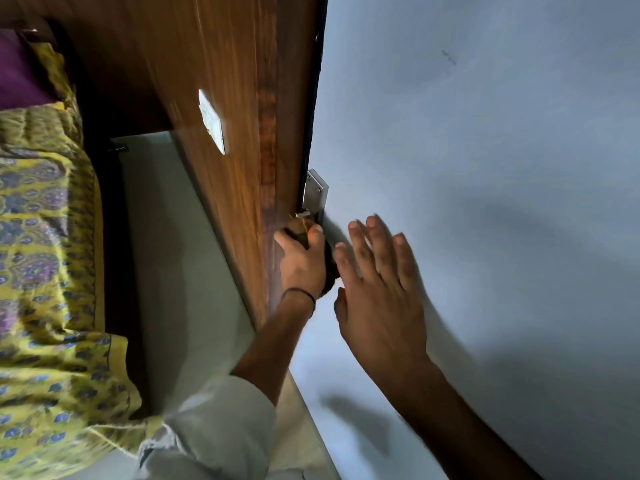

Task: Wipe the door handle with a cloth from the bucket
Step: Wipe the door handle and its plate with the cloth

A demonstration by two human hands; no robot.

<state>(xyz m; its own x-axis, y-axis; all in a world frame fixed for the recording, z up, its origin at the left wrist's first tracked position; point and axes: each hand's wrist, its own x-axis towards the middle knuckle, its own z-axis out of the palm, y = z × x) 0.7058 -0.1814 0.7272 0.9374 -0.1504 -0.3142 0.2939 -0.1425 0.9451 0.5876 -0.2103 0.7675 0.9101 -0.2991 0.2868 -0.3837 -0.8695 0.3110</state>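
Observation:
The view is tilted. A metal door handle plate (314, 194) sits on the pale door (485, 168), right at its edge. My left hand (303, 258) is closed around a dark cloth (330, 263) that covers the handle lever just below the plate. A bit of brownish cloth shows above my fingers. My right hand (379, 289) lies flat on the door face beside the cloth, fingers spread and holding nothing. The lever itself is hidden by the cloth and my left hand. No bucket is in view.
A brown wooden panel (207, 64) with a white switch plate (212, 121) stands left of the door edge. A bed with a yellow patterned cover (45, 271) fills the left side. Pale floor (166, 254) runs between bed and panel.

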